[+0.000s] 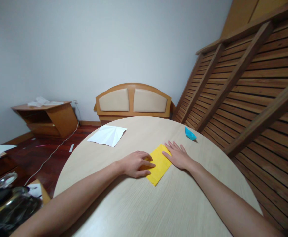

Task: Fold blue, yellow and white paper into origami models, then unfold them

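Matt yellow paper [158, 164], smooth and creased flat, pinned under bare left hand [135, 163] and right hand [178, 155]. Beneath, pale round table [144, 204] in wood-grain laminate, matt with fine streaks. White paper sheet [107, 135], matt, ridged by folds. Small blue paper boat [190, 134], crisp. Behind, varnished wooden headboard [133, 101] with 2 smooth beige padded panels. Slatted wood frame [247, 85], satin brown.
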The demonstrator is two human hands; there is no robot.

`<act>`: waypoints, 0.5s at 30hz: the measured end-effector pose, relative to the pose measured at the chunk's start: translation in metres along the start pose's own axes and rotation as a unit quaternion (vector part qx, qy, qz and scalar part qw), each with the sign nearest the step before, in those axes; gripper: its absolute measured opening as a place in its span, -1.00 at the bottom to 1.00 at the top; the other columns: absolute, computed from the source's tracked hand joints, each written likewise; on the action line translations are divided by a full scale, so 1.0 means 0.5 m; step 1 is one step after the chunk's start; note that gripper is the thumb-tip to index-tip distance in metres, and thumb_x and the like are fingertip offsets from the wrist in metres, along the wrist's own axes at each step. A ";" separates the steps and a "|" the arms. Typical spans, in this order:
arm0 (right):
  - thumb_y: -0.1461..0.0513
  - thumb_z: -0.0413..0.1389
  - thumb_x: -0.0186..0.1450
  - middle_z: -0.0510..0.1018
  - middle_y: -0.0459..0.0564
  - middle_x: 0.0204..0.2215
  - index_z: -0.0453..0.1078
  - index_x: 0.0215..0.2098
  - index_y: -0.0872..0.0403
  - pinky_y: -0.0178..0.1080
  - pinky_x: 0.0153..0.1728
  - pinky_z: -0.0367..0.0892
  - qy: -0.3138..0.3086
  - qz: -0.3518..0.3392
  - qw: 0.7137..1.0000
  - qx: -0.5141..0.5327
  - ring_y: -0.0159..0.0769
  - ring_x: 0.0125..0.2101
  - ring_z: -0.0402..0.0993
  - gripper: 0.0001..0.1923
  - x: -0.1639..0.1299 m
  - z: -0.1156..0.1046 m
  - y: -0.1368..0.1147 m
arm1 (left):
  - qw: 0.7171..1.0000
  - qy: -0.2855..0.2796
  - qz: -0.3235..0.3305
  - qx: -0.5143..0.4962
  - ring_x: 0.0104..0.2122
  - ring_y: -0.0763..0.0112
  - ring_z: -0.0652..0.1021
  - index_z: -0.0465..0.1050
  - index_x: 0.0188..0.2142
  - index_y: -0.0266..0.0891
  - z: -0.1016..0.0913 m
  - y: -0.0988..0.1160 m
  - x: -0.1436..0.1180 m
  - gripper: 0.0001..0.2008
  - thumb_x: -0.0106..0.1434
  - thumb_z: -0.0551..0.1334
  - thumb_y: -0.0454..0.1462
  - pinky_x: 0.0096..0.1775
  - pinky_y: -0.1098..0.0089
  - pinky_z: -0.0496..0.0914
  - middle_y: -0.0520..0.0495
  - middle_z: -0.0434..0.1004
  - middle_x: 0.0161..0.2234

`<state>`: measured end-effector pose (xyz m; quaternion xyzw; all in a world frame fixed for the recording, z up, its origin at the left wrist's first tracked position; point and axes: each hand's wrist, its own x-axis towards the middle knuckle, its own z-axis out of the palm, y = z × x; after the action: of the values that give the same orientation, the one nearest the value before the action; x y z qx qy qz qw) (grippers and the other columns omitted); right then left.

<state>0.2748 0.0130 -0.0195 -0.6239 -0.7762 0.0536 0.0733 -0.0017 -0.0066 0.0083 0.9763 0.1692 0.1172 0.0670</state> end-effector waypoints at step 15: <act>-0.12 -0.10 0.42 0.10 0.04 0.39 0.13 0.37 -0.06 0.12 0.35 -0.21 -0.068 -0.206 0.971 0.095 -0.03 0.39 -0.11 -0.36 -0.026 -0.010 -0.057 | 0.993 0.072 -0.094 -0.005 0.02 0.20 0.50 0.51 0.05 -0.20 0.015 -0.048 -0.013 -0.66 0.41 0.09 -0.18 0.09 0.21 0.35 -0.21 0.50 0.05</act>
<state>0.2511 -0.0056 -0.0101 -0.4355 -0.8826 0.1534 0.0883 -0.0136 0.0131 -0.0043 0.9446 0.2643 0.1812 0.0704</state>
